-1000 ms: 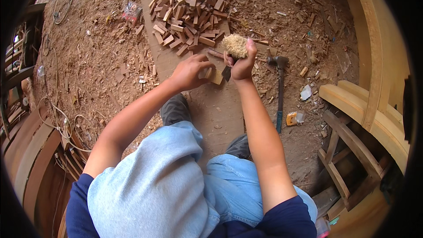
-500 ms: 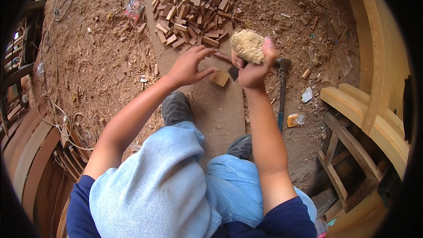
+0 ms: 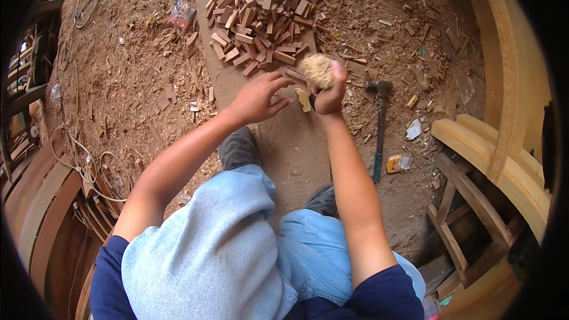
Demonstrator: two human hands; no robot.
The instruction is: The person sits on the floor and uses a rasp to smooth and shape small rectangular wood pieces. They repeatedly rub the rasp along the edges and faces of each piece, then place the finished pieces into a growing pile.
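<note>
My right hand (image 3: 330, 98) is closed round a tool whose pale, fibrous, frayed wooden end (image 3: 317, 71) sticks up beside my thumb. What the rest of this tool is, below the fist, I cannot make out. Left of it, my left hand (image 3: 258, 99) has its thumb and fingers apart. Its fingertips are by a reddish-brown stick (image 3: 292, 74); whether they touch it is unclear. Between the hands a small pale wood block (image 3: 304, 100) sits on the board (image 3: 290, 148), partly covered by my right hand.
A pile of small brown wood blocks (image 3: 261, 15) lies on the board's far part. To the right, a hammer (image 3: 379, 124) lies on ground strewn with chips, near a yellow packet (image 3: 397, 163). Curved wooden parts (image 3: 492, 154) stand at the right, and cables (image 3: 89, 163) lie at the left.
My right hand and the frayed tool have moved left, closer to my left hand. The hammer's head now shows fully. My left hand has shifted only slightly.
</note>
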